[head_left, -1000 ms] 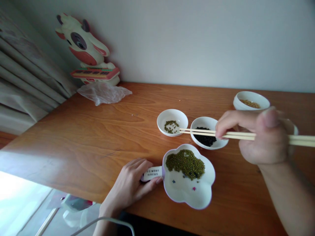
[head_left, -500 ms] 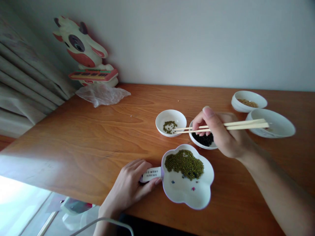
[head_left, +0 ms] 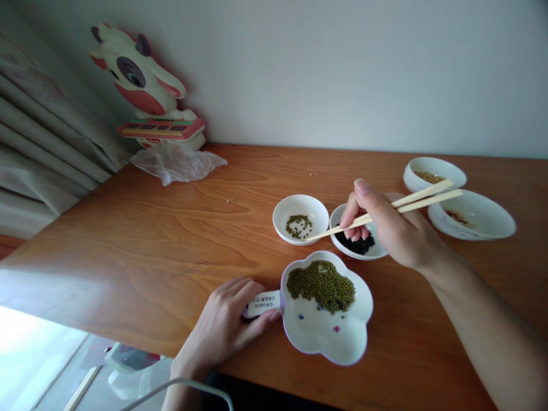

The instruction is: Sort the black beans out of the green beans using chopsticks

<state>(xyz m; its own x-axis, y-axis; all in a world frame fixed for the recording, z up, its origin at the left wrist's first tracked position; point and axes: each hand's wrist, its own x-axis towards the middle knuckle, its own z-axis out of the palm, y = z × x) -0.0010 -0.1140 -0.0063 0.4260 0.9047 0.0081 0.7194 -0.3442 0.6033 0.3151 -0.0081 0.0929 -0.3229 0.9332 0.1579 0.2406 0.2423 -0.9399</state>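
Note:
My left hand (head_left: 233, 319) grips the labelled handle of a white flower-shaped dish (head_left: 308, 337) with a purple rim. Green mung beans (head_left: 321, 282) lie in its far half, with a few dark beans among them. In my right hand (head_left: 381, 222) is a pair of wooden chopsticks (head_left: 423, 200), their tips at the near rim of a small white bowl (head_left: 280, 214) holding some green beans (head_left: 298, 226). Whether the tips pinch a bean is too small to tell. Partly behind my right hand sits a white bowl (head_left: 379, 246) of black beans (head_left: 357, 244).
Two more white bowls stand at the right: one with tan contents (head_left: 454, 174), one with a few brown pieces (head_left: 492, 220). At the back left, a toy cow with a keyboard (head_left: 162, 128) leans by the wall, a clear plastic bag (head_left: 180, 165) before it.
The chopsticks have tilted, their rear ends rising and spreading apart while the tips dropped to the small bowl's near rim. That bowl has shifted slightly nearer. My left hand and the dish stayed put.

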